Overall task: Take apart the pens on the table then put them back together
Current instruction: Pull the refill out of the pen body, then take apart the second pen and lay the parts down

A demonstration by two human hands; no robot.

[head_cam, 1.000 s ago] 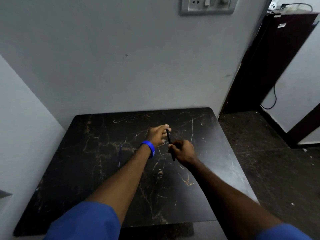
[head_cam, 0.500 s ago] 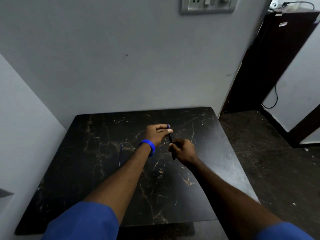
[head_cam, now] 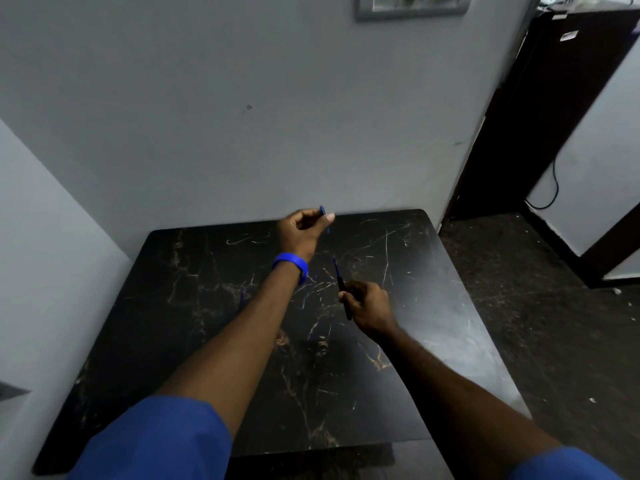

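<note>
My right hand (head_cam: pixel 367 306) grips a dark pen barrel (head_cam: pixel 343 289) over the middle of the black marble table (head_cam: pixel 194 299); a thin blue refill tip sticks out of its far end. My left hand (head_cam: pixel 300 230), with a blue wristband, is raised near the table's far edge and pinches a small blue pen piece (head_cam: pixel 322 211) between thumb and fingers. A gap separates that piece from the barrel. Another blue pen (head_cam: pixel 240 301) lies on the table, partly hidden behind my left forearm.
A grey wall runs along the table's far and left sides, with a switch plate (head_cam: pixel 412 5) up high. A dark cabinet (head_cam: pixel 554 109) with a hanging cable stands at the right, beyond the dark floor.
My left hand has pulled the blue piece off the barrel and lifted it up and away toward the wall. My right hand has stayed over the table with the barrel.
</note>
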